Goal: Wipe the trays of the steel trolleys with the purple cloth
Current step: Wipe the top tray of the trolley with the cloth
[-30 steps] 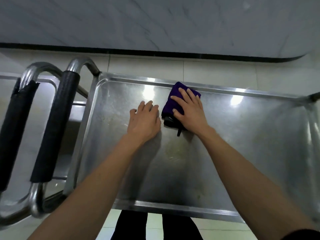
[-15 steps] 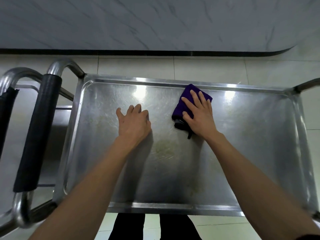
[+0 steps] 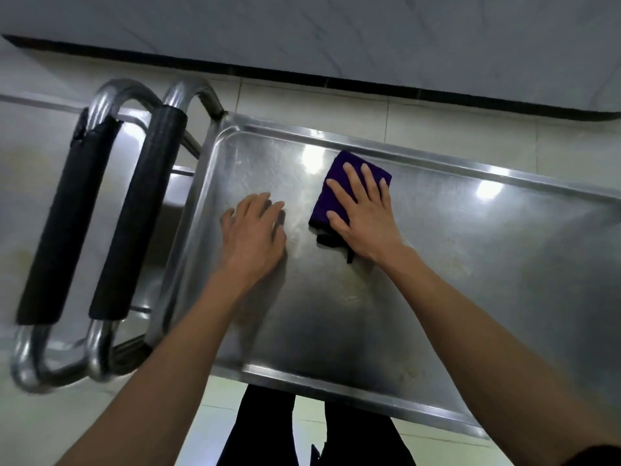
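Setting: pale tiled floor with a dark skirting strip under a grey marbled wall.

Right hand — flat, fingers straight and spread, pressing the purple cloth against the tray, near the far rim. The folded cloth now lies closer to the tray's left end than half a second ago; a dark tag or edge pokes out beneath the palm.

Left hand — flat on bare steel just beside the cloth, not touching it, fingers extended and holding nothing; slightly blurred. The two hands sit nearer each other than in the previous frame.

Tray: brushed steel, rectangular, rounded corners, raised lip all round; dull smears near its middle, two bright light reflections. A broad open stretch runs to the right of the cloth.

Left of the tray: two tubular steel handles with black foam grips, the second belonging to a neighbouring trolley. Dark trouser legs show below the near rim.
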The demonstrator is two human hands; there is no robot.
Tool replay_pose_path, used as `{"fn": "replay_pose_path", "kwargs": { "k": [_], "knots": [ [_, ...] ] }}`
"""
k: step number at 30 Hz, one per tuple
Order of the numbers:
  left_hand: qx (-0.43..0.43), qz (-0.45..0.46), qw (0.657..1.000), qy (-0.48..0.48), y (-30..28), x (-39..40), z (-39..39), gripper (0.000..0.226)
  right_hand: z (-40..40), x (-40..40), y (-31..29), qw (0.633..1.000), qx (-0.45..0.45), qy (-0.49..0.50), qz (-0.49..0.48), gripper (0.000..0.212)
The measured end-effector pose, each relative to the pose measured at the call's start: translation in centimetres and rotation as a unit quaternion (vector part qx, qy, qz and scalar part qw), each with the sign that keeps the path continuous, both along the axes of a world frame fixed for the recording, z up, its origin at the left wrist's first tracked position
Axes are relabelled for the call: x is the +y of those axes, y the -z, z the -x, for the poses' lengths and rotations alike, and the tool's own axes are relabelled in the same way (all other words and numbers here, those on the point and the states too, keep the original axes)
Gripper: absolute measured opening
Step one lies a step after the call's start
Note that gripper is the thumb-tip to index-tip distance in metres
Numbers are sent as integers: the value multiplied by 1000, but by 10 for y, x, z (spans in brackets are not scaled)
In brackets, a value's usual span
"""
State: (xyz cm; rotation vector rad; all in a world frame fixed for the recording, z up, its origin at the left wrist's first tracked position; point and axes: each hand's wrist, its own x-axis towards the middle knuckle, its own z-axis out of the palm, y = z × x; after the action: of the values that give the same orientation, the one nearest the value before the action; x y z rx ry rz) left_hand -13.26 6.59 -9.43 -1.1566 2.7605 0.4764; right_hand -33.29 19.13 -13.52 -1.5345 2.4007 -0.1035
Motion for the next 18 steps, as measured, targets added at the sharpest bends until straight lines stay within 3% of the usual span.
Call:
{"fn": "replay_pose_path", "kwargs": {
  "k": [12, 18],
  "knots": [
    [-24, -3, 985, -170, -9, -29, -91, 60, -107, -98, -3, 994, -44, -95, 21, 75],
    [20, -75, 970, -231, -2, -40, -117, 73, -141, -130, 0, 990, -54, -123, 39, 70]
  ]
}}
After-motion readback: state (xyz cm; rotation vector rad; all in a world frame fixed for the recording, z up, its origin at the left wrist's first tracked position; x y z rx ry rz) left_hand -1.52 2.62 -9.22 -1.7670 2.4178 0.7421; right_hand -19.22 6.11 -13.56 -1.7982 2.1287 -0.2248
